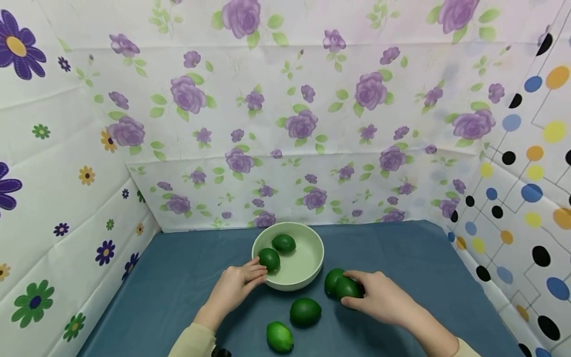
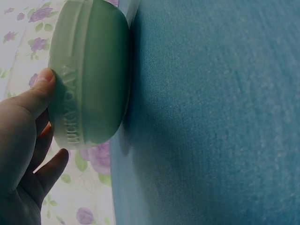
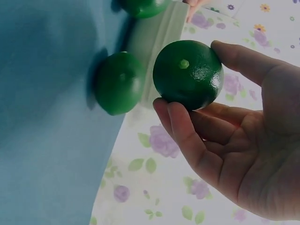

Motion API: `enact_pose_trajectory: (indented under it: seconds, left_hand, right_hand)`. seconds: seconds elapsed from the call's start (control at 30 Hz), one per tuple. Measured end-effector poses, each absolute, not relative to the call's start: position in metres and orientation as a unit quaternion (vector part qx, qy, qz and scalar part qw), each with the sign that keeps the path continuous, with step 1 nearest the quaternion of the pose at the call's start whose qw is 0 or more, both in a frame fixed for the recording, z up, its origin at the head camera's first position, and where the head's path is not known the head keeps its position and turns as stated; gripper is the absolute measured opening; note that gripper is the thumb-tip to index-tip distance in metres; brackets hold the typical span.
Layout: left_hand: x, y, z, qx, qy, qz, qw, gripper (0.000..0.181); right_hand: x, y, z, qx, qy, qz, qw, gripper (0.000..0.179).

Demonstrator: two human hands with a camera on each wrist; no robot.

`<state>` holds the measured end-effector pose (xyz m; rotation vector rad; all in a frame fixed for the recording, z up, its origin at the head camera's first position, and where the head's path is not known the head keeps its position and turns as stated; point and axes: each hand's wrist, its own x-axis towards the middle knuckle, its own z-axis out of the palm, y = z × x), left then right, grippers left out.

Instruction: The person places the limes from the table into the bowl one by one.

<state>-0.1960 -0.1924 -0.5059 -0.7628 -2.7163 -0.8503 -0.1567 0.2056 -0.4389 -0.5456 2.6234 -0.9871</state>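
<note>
The left hand [image 1: 243,278] rests with extended fingers at the near-left rim of a pale green bowl [image 1: 312,248]; its thumb touches the rim in the left wrist view. Two dark green limes, one at the back [image 1: 284,243] and one [image 1: 269,260] beside the left fingertips, lie in the bowl. Right of the bowl, the right hand [image 1: 379,295] grips a dark green lime [image 3: 187,75] between thumb and fingers. Partly behind it is another lime [image 1: 333,280] on the table. Nearer the front lie a dark lime [image 1: 305,312] and a lighter green lime [image 1: 279,337].
A blue cloth [image 1: 192,267] covers the table. Behind it hangs a white sheet with purple roses [image 1: 303,124]. Flower-patterned [image 1: 58,198] and dotted [image 1: 526,198] sheets enclose the left and right sides. A small black object [image 1: 220,352] shows by the left cuff.
</note>
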Motion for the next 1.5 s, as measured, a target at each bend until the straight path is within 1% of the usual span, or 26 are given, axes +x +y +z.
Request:
enact_pose_trajectory:
  seconds: [0.23, 0.33, 0.47, 0.57, 0.83, 1.07, 1.37, 1.5]
  left_hand:
    - [-0.191, -0.194, -0.51, -0.254, -0.917, -0.295, 0.085, 0.032]
    - [-0.19, -0.194, -0.511, -0.253, -0.917, -0.297, 0.087, 0.032]
    - [-0.193, -0.194, -0.511, -0.256, -0.917, -0.29, 0.095, 0.032]
    - [-0.196, -0.193, -0.511, -0.258, -0.917, -0.287, 0.098, 0.032]
    - [-0.198, -0.194, -0.509, -0.256, -0.918, -0.286, 0.098, 0.032]
    - [-0.197, -0.194, -0.511, -0.26, -0.917, -0.284, 0.109, 0.032]
    - [-0.196, -0.194, -0.51, -0.256, -0.916, -0.287, 0.111, 0.032]
    - [-0.195, -0.193, -0.51, -0.256, -0.917, -0.286, 0.109, 0.033]
  right_hand:
    - [-0.164, 0.186, -0.434, -0.199, 0.906, -0.351, 0.124, 0.068]
    - [-0.172, 0.174, -0.43, -0.2, 0.905, -0.355, 0.121, 0.064]
    - [-0.187, 0.16, -0.426, -0.197, 0.912, -0.346, 0.097, 0.061]
    - [-0.197, 0.15, -0.424, -0.189, 0.919, -0.336, 0.08, 0.061]
    - [-0.213, 0.13, -0.422, -0.18, 0.928, -0.319, 0.064, 0.063]
    - [-0.219, 0.118, -0.425, -0.178, 0.931, -0.311, 0.063, 0.063]
    - [-0.229, 0.106, -0.432, -0.161, 0.94, -0.292, 0.067, 0.063]
    - [-0.235, 0.102, -0.438, -0.16, 0.947, -0.271, 0.06, 0.06]
